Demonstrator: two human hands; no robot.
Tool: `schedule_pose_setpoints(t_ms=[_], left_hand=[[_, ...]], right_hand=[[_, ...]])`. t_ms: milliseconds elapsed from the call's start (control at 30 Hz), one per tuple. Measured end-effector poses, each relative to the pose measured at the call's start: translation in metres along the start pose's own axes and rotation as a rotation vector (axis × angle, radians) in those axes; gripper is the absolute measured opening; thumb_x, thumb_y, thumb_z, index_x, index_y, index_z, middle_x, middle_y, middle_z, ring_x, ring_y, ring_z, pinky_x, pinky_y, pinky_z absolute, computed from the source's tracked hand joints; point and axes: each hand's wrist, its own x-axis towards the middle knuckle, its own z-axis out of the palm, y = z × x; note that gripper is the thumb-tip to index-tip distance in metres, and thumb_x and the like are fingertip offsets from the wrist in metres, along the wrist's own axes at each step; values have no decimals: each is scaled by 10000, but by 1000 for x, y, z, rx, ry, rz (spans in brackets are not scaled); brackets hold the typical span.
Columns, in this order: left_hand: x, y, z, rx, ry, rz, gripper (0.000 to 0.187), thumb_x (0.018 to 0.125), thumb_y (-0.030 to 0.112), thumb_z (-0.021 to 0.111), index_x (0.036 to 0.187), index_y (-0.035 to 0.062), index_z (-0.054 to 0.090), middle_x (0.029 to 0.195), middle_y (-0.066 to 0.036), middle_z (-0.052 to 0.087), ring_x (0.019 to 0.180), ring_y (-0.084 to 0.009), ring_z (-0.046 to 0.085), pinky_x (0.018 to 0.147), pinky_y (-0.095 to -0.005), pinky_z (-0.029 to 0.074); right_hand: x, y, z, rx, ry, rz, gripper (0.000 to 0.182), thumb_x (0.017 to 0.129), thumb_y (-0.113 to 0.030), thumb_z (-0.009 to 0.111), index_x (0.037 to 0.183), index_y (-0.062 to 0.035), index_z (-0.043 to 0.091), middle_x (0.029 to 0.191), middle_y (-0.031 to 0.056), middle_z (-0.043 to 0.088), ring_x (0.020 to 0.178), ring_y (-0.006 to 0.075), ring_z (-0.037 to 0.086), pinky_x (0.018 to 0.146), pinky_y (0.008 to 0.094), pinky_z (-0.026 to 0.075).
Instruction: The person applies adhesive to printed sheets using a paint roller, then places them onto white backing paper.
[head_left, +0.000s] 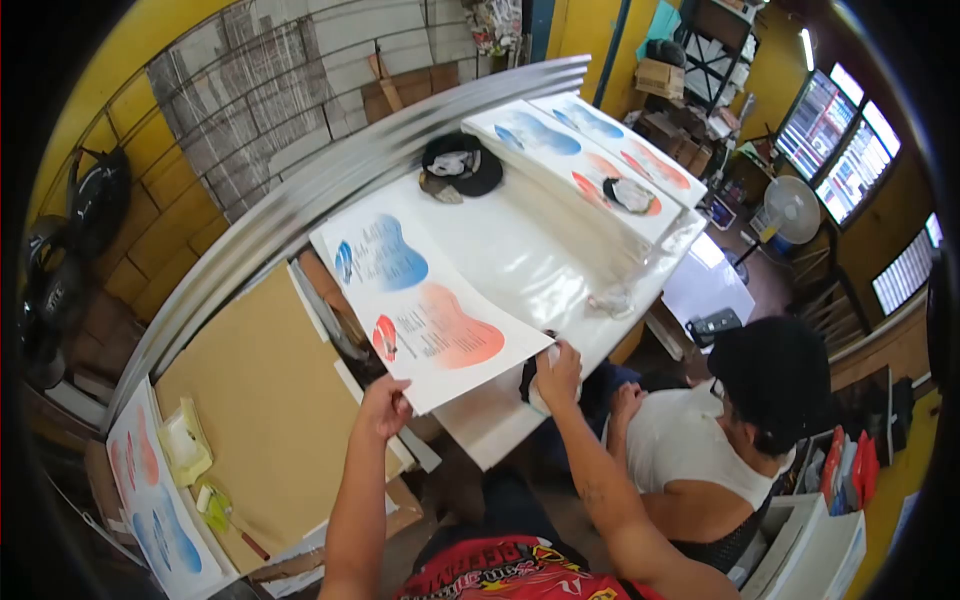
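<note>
A large white sheet [440,290] printed with a blue and a red guitar-like shape lies partly over the white table [560,250]. My left hand [385,405] pinches its near left corner. At the near right corner, my right hand [558,375] is closed on the sheet's edge. Just beneath my right hand is a dark and white item, partly hidden. To the left of the sheet is a brown board [270,390], with a yellow tray [186,443] and a green-handled tool [215,508] on its near left side.
A seated person in a black cap [770,385] is close on my right. Printed sheets [560,130] and a black cap [461,166] are at the table's far side. Another printed sheet [150,490] lies at the far left. A fan [790,210] stands at the back right.
</note>
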Motion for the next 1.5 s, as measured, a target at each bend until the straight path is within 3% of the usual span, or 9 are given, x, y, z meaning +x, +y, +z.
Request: schedule_pose_setpoints(t_ms=[167, 233, 533, 633, 700, 767, 800, 1067, 1500], left_hand=[[-27, 6, 101, -41, -24, 121, 318, 921, 57, 576, 1229, -18, 564, 895, -80, 693, 455, -96, 525, 436, -241, 453], [-11, -21, 106, 174, -94, 66, 306, 962, 142, 606, 1255, 70, 560, 797, -33, 663, 456, -129, 540, 431, -270, 408], [85, -24, 88, 230, -48, 73, 647, 1009, 430, 557, 1535, 110, 359, 1461, -167, 512, 913, -254, 682, 694, -331, 567], [131, -29, 59, 827, 236, 314, 705, 966, 365, 644, 1535, 75, 345, 1410, -169, 564, 1012, -262, 665, 735, -362, 567], [136, -32, 57, 1253, 327, 561, 736, 904, 305, 693, 1506, 23, 376, 1478, -230, 462, 1251, -375, 515, 974, -485, 456], [140, -37, 57, 1680, 380, 829, 760, 882, 302, 699, 1502, 8, 373, 1522, -265, 381, 1339, -434, 418, 1078, -539, 360], [141, -42, 58, 1629, 307, 651, 806, 869, 322, 681, 1517, -8, 334, 1586, -299, 228, 1429, -485, 249, 1159, -593, 186], [146, -55, 72, 1951, 341, 447, 916, 842, 422, 657, 1542, -21, 266, 1615, -301, 151, 1474, -497, 146, 1153, -640, 130], [157, -51, 87, 2082, 322, 371, 938, 866, 506, 564, 1515, -90, 241, 1587, -352, 163, 1457, -529, 147, 1145, -626, 108]], right_hand=[[-35, -131, -63, 1242, -340, 997, 372, 999, -291, 617, 1215, 11, 585, 1183, 107, 626, 1082, 215, 607, 885, 376, 507], [-18, -142, -50, 1160, -382, 822, 357, 972, -143, 612, 1289, 10, 555, 1213, 112, 637, 1067, 204, 634, 893, 340, 518], [210, -147, -85, 693, -569, 105, 394, 865, 29, 639, 1258, 29, 619, 1106, 72, 697, 958, 142, 646, 866, 312, 521], [305, -181, -141, 495, -425, -164, 458, 853, -58, 705, 1300, -18, 614, 1118, 28, 693, 897, 121, 642, 821, 294, 525], [367, -183, -179, 817, -448, -268, 421, 843, -45, 734, 1251, -23, 632, 1066, 56, 713, 871, 127, 692, 778, 274, 563], [426, -166, -209, 944, -456, -370, 373, 877, -25, 690, 1245, -8, 631, 1097, 86, 718, 916, 160, 707, 790, 292, 585], [453, -151, -221, 1025, -415, -356, 376, 893, -14, 662, 1265, 9, 610, 1146, 107, 703, 947, 189, 711, 832, 321, 588], [545, 42, -236, 1106, 156, -20, 421, 988, -51, 530, 1386, 68, 462, 1319, 198, 595, 1197, 317, 621, 1012, 419, 530], [631, 252, -173, 560, 161, 551, 407, 933, -127, 646, 1277, 79, 575, 1169, 206, 680, 994, 322, 696, 881, 437, 557]])
